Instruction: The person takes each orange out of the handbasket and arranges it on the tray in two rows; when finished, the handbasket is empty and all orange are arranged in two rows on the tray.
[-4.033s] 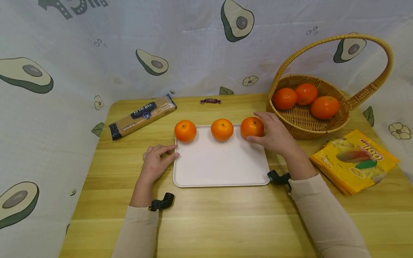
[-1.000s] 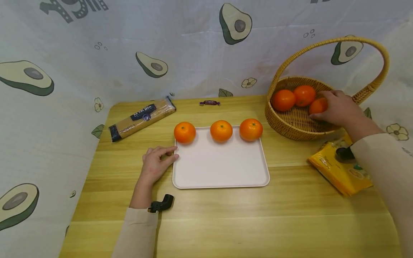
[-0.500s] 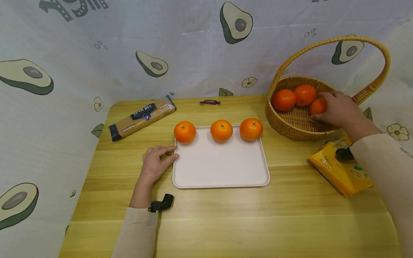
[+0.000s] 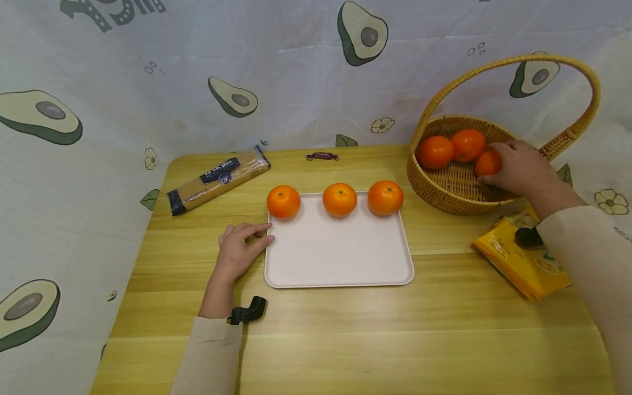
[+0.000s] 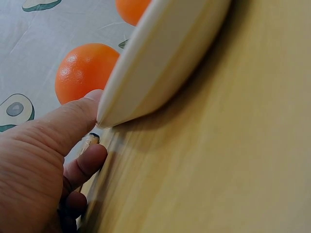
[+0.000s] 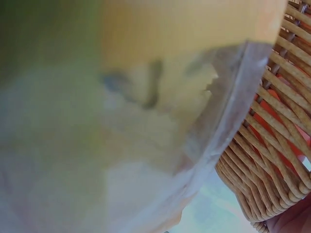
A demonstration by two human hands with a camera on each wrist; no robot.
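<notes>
While the left hand [image 4: 239, 249], loosely spread, touches a white rectangular tray [image 4: 340, 249], the right hand [image 4: 518, 169] grips a round orange fruit [image 4: 486, 163] inside a brown wicker basket [image 4: 441, 196].

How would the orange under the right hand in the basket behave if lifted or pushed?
The visible curve of the orange suggests it would roll if pushed, but the raised sides of the basket would probably stop it. Its smooth-looking skin may be slightly slippery for the right hand. No dents show, so it's likely firm.
</notes>
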